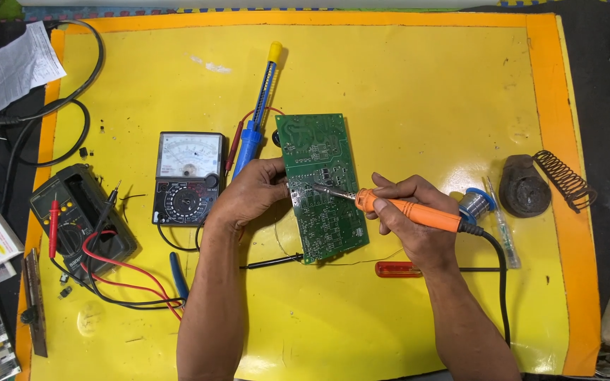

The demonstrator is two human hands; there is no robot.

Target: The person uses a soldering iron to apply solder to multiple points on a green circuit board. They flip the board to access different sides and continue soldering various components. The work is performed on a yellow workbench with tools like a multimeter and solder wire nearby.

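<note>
Overhead view of a desk [418, 77] covered in yellow sheeting with an orange border. A green circuit board [321, 185] lies near the middle, solder side up and slightly tilted. The left hand [252, 192] grips the board's left edge, thumb and fingers pinching it. The right hand [411, 212] is closed around the orange handle of a soldering iron [407, 210], whose metal tip touches the board's centre; its black cord trails toward the lower right. Beside the board's upper left lies a blue desoldering pump [259, 113] with a yellow cap. Left of it sits an analog multimeter [188, 176], and further left a dark digital multimeter [79, 219] with red and black leads. To the right are a solder spool [476, 204], an iron stand [527, 185] with a coiled spring, and a red-handled screwdriver [398, 269] just beneath the right hand.
</note>
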